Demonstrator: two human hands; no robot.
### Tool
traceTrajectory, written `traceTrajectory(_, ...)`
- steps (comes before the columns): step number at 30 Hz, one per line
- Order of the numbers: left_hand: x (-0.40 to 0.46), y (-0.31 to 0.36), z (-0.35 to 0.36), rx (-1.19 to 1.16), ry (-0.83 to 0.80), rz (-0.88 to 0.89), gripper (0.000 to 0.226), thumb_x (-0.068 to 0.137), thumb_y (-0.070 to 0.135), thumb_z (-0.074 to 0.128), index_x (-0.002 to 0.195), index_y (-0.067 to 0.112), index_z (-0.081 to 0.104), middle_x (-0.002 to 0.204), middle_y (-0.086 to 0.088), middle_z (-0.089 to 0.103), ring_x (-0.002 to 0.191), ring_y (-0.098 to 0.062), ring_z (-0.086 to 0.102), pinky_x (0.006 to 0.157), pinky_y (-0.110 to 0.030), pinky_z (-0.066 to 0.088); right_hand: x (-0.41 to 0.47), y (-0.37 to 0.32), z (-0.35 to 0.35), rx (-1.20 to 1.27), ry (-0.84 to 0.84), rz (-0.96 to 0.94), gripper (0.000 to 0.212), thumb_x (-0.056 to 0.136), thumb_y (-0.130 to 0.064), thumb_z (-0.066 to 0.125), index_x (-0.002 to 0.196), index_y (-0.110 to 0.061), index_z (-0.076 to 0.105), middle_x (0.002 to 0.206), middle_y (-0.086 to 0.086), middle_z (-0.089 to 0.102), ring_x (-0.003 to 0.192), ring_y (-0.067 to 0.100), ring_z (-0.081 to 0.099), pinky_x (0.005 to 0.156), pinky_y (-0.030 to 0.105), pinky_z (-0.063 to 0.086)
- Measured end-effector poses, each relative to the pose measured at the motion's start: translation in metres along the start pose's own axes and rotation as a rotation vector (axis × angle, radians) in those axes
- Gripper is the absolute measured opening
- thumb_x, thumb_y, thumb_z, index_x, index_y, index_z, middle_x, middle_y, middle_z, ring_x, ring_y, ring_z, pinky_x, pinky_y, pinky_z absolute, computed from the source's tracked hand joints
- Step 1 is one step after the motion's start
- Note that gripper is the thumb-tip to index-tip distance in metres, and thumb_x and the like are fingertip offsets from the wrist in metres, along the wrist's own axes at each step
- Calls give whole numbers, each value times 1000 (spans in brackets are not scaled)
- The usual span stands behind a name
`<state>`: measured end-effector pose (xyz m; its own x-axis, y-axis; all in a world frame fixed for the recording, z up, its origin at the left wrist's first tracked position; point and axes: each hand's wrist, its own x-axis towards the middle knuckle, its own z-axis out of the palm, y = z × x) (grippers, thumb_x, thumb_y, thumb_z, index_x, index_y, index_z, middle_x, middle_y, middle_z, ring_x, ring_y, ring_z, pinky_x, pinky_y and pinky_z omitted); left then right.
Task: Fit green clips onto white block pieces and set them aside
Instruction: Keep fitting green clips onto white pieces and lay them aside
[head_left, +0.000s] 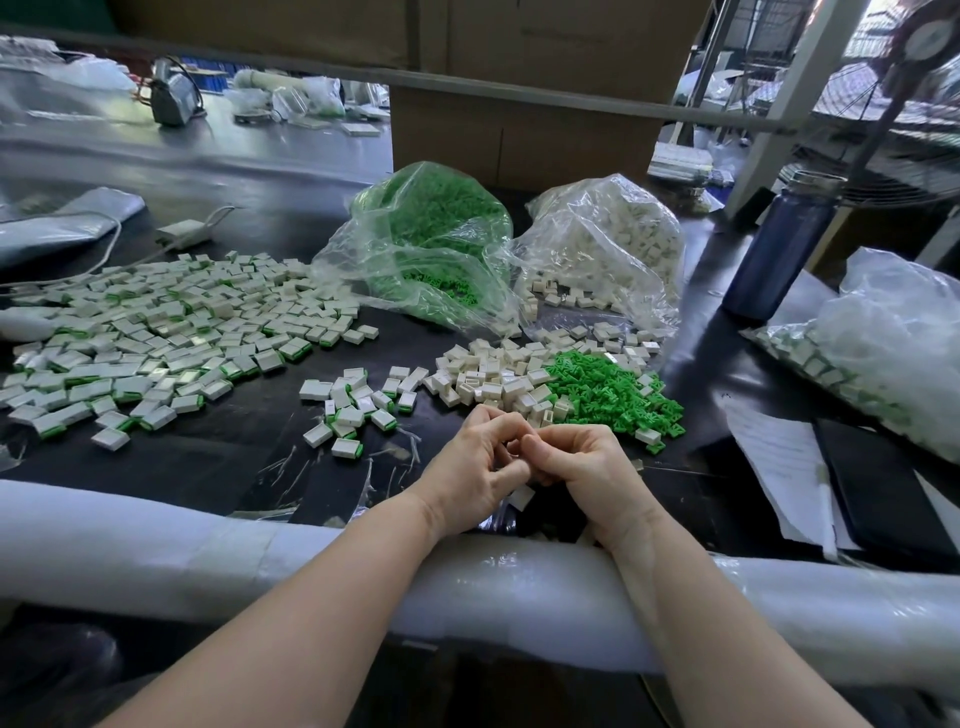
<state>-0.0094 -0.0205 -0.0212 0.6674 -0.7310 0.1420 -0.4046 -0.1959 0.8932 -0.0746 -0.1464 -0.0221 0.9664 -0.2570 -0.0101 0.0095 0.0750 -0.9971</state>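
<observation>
We observe both hands, left (480, 467) and right (582, 467), curled together over the dark counter (234, 452); whether they hold anything we cannot tell.

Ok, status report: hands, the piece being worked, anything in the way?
Left hand and right hand together, fingers curled. White block piece shows under them; grip unclear. Loose green clips just beyond. Nothing blocking.

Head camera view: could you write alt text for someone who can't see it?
A person's left hand and right hand meet, fingers curled together, over a dark table. Loose white blocks and green clips lie just beyond, finished pieces spread left, and two supply bags behind.
</observation>
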Motion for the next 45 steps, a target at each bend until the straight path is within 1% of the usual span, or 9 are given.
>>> traceTrajectory(6,0,1,0,38,-7,12,18,83,-1,54,85,17,58,100,-5,41,76,-13,45,74,-18,42,-1,-1,1,23,4,-3,12,85,1,59,77,6,67,49,-1,60,43,4,52,46,13,42)
traceTrajectory(15,1,0,0,72,-26,11,15,83,2,54,88,16,58,98,0,40,75,-13,45,76,-24,43,-2,-1,0,33,27,24,12,83,0,61,78,8,68,55,7,63,48,9,56,49,18,46)
traceTrajectory(21,1,-2,0,81,-31,20,18,83,5,55,84,22,56,96,4,41,74,-11,46,81,-32,46,-1,-1,1,28,36,26,14,84,0,60,74,4,69,54,6,63,49,9,56,50,17,45)
traceTrajectory(25,-1,2,-1,80,-34,13,10,73,24,51,78,33,53,96,5,42,77,-13,49,84,-37,48,-1,-2,2,21,38,25,15,84,0,60,72,2,69,53,4,62,48,8,54,50,17,44)
traceTrajectory(30,-1,4,-1,86,-40,-7,12,69,28,48,77,35,52,97,2,43,77,-13,48,82,-35,47,-2,-2,2,26,40,18,16,85,-1,59,72,3,67,49,1,59,45,6,50,46,15,41)
traceTrajectory(33,-1,4,-1,51,-4,3,9,74,22,51,81,26,55,98,-1,43,77,-13,48,81,-30,46,-2,-1,4,9,46,1,17,85,-9,61,72,-3,70,56,6,60,54,14,52,53,21,44)
traceTrajectory(37,2,-3,-2,4,86,0,7,88,9,59,93,13,60,102,-5,43,80,-17,50,83,-28,48,0,0,6,-20,87,-31,16,83,-23,61,80,-13,72,69,8,67,62,15,62,61,26,52)
traceTrajectory(40,3,-5,-3,14,150,-29,4,89,11,59,93,11,61,101,-6,44,79,-13,48,78,-17,44,1,1,1,-48,190,-70,8,85,-11,64,88,-8,71,75,4,69,63,11,63,56,23,54)
traceTrajectory(45,4,-7,-2,73,136,-37,15,88,15,61,99,4,64,102,-3,46,75,-12,48,75,-17,45,1,1,1,-176,216,-128,16,78,1,70,71,-13,69,63,1,65,57,14,57,51,21,49)
